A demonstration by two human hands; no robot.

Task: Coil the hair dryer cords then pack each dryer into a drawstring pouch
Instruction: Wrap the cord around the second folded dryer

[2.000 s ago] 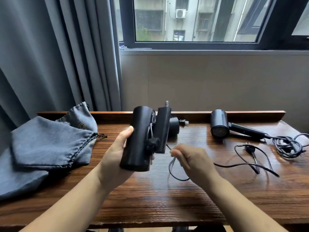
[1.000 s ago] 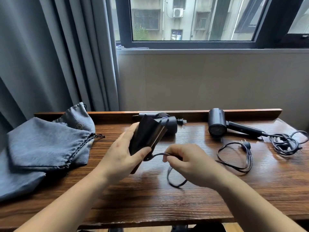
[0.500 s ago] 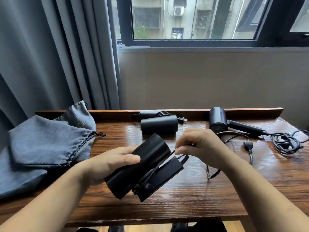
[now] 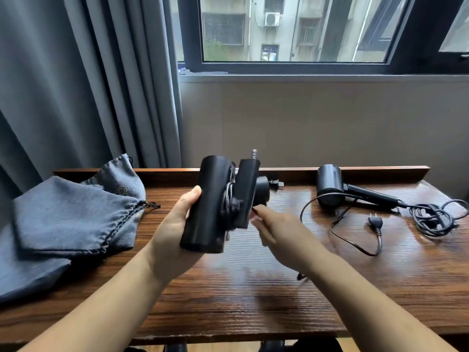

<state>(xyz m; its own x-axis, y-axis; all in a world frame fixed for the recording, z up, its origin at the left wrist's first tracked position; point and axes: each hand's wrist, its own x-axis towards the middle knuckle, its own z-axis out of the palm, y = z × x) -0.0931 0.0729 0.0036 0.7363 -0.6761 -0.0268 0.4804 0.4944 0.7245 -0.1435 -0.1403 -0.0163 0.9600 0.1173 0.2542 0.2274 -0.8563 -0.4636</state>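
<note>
My left hand [image 4: 175,224] grips a folded black hair dryer [image 4: 210,204] upright above the wooden table [image 4: 253,288]. Several turns of its cord lie wound between barrel and handle. My right hand [image 4: 276,232], blurred, is just right of the handle and pinches the cord close to the dryer. The rest of that cord [image 4: 355,246] trails loose over the table to its plug [image 4: 375,221]. A second dryer [image 4: 330,185] lies at the back right with its cord in a tangled heap [image 4: 431,217]. Partly hidden behind the held dryer lies a third one [image 4: 262,191].
Grey drawstring pouches [image 4: 76,212] lie piled on the table's left end, spilling past its edge. A raised wooden lip [image 4: 368,170] runs along the back of the table under the window wall. Grey curtains [image 4: 76,85] hang at the left.
My left hand has swung the dryer from a low slant to upright and lifted it. My right hand came down from above the handle to its right side, drawing the cord along.
</note>
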